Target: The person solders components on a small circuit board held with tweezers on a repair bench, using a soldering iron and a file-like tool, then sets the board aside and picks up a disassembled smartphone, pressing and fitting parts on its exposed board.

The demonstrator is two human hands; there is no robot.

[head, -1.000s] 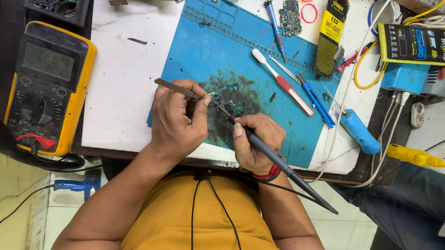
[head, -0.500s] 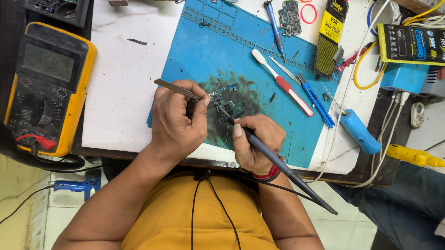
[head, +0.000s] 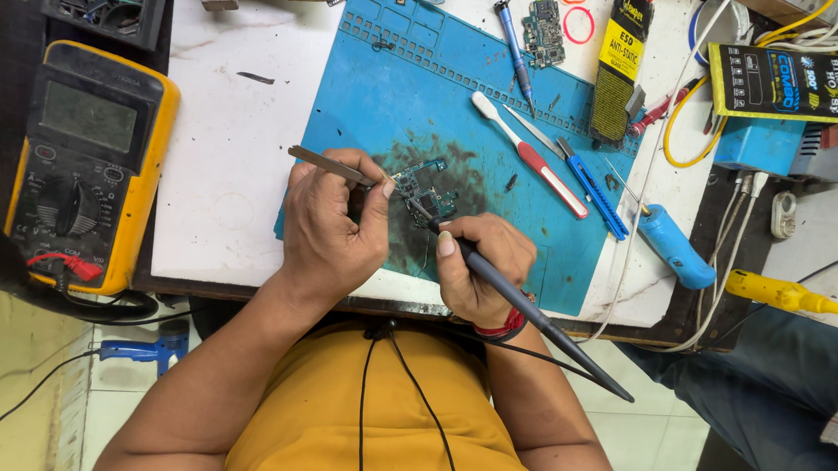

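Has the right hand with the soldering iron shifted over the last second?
No. The right hand holds the soldering iron in the same spot, tip on the small circuit board, at the same place against the blue mat.

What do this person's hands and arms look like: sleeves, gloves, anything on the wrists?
Both arms are bare to above the elbow, with no gloves. The left hand wears nothing that shows. The right hand has a red band round its wrist. A yellow shirt covers the chest, and a thin black cable hangs down it.
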